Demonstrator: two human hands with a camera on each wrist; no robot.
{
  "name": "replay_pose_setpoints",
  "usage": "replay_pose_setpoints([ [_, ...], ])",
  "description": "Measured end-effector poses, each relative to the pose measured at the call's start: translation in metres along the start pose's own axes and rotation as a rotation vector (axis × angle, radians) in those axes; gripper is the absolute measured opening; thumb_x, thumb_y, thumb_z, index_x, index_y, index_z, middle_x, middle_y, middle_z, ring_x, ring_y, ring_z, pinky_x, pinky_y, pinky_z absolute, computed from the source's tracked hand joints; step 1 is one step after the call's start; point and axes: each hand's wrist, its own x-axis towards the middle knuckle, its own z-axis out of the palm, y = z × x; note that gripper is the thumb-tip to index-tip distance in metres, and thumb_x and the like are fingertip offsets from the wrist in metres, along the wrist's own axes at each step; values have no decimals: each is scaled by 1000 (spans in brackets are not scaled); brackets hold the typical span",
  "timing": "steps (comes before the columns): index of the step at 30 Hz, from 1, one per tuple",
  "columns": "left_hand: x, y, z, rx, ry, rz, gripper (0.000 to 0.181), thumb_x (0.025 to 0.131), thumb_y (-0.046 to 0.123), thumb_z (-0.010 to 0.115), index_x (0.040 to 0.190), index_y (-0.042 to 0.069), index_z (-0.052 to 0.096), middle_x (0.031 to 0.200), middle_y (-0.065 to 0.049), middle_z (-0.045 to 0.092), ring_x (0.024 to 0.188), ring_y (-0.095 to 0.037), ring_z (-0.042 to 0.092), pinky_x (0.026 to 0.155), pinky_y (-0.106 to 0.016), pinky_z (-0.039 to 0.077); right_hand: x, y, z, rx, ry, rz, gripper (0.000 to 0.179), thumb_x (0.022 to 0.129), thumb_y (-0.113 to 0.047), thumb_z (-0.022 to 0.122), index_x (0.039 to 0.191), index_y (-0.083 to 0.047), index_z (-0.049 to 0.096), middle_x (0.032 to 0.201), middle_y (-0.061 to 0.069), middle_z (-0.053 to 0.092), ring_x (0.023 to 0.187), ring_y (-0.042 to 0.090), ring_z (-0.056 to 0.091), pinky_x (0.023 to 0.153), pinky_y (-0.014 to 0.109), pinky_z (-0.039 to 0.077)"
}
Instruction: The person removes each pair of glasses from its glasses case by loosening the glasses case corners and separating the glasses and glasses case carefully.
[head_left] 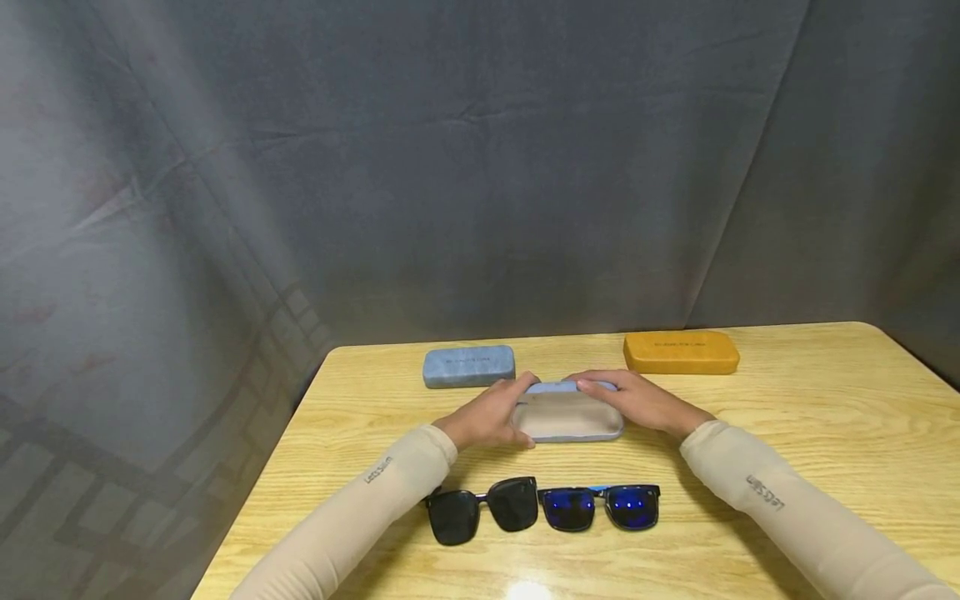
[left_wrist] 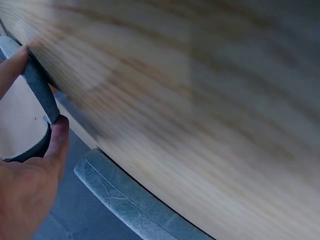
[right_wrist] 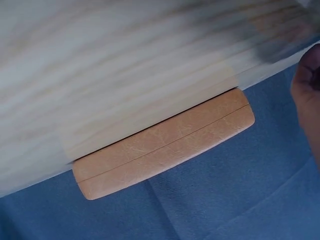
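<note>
An opened blue-grey glasses case with a pale lining faces me in the middle of the table. My left hand grips its left end, fingers at the top edge and thumb by the lower rim. From the right, my right hand holds the upper right edge, thumb over the front. In the left wrist view, fingertips press the rim of this case. The right wrist view catches only part of the right hand, and the case it holds is out of sight there.
Nearer me lie black sunglasses and, beside them, sunglasses with blue lenses. At the back stand a closed blue case on the left and a closed orange case on the right. A grey curtain hangs behind the table.
</note>
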Motion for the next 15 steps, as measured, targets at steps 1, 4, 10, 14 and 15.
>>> replay_pose_setpoints([
  [1, 0, 0, 0, 7, 4, 15, 77, 74, 28, 89, 135, 20, 43, 128, -2, 64, 108, -16, 62, 91, -30, 51, 0, 0, 0, 8, -9, -6, 40, 104, -48, 43, 137, -32, 59, 143, -1, 59, 138, 33, 48, 112, 63, 33],
  [4, 1, 0, 0, 50, 7, 30, 78, 74, 30, 89, 137, 20, 44, 126, -2, 65, 105, -16, 63, 90, -30, 52, -2, -1, 0, -16, -30, -27, 41, 105, -47, 42, 140, -33, 56, 147, 0, 55, 140, 34, 46, 112, 64, 32],
  [10, 2, 0, -1, 101, 7, 4, 84, 73, 29, 89, 146, 19, 47, 127, -5, 67, 105, -18, 66, 88, -30, 54, -4, -1, 4, -114, -23, -88, 41, 106, -43, 42, 143, -31, 54, 141, 0, 58, 129, 31, 52, 105, 61, 39],
  [14, 1, 1, -1, 117, 9, 5, 86, 74, 30, 89, 148, 21, 47, 131, -4, 67, 109, -18, 66, 92, -31, 54, -5, -1, 5, -194, 6, -151, 40, 107, -39, 43, 143, -28, 55, 130, -4, 64, 115, 20, 57, 97, 49, 46],
  [15, 1, 2, -1, 119, 9, 11, 85, 74, 30, 89, 148, 21, 48, 130, -4, 68, 106, -16, 66, 91, -30, 54, -6, 0, 6, -216, 10, -166, 39, 107, -38, 43, 143, -28, 55, 128, -4, 65, 111, 18, 57, 94, 47, 46],
])
